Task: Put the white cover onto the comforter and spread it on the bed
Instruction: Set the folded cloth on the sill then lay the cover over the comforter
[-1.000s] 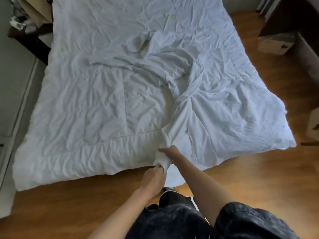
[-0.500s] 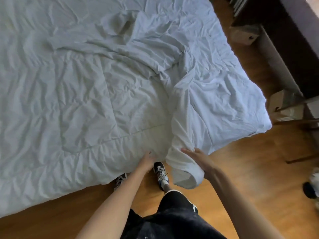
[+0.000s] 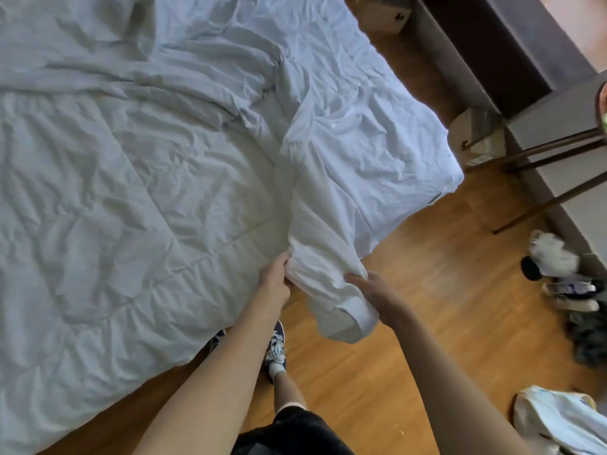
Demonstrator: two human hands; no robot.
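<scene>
Comforter [image 3: 115, 192] lies spread across the bed, quilted and wrinkled, filling the left and middle of the view, its near edge hanging over the wooden floor [image 3: 410, 323]. White cover [image 3: 361, 149] lies on top of it toward the right — smoother and brighter than the quilted surface — and a bunched length of it runs from the far middle down to the near edge, where a folded end droops off the bed over the floor.

Left hand [image 3: 272, 280] is at the near edge of the comforter, its fingers curled into the bunched cover where it meets the quilted fabric, gripping it. Right hand [image 3: 377, 290] rests against the right side of the hanging fold, fingers extended along the cloth with the thumb side pressed to it; whether it pinches the fabric underneath I cannot tell.

Below the hands a sneaker [image 3: 277, 346] with a white sock stands on the floor just beside the bed edge, and dark shorts [image 3: 289, 431] show at the bottom of the frame.

To the right, well apart from the bed, a cardboard box [image 3: 476, 136] sits by a dark wooden frame [image 3: 492, 44], shoes [image 3: 571, 293] lie scattered near the wall, and a white plastic bag [image 3: 558, 418] is at the near right corner — slim chair legs [image 3: 542, 159] cross above the shoes
</scene>
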